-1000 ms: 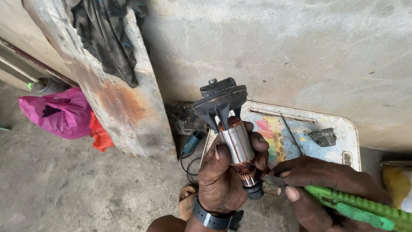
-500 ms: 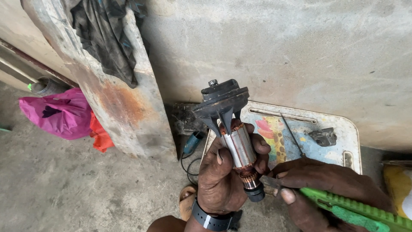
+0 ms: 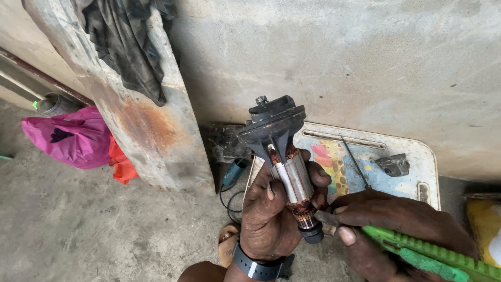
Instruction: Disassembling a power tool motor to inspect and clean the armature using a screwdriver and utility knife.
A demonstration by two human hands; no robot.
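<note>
Motor armature: silver-grey core, copper-brown windings, coppery commutator near end; black fan housing at far end. Utility knife, near right: bright green handle, dull grey blade. Wristband: black. Board under the hands: off-white rim, faded picture in pink, yellow, blue. Left: magenta bag, orange-red cloth beside it. Leaning slab: grey with rust-orange patch; dark grey rag draped on top. Floor and wall: mottled grey concrete.
</note>
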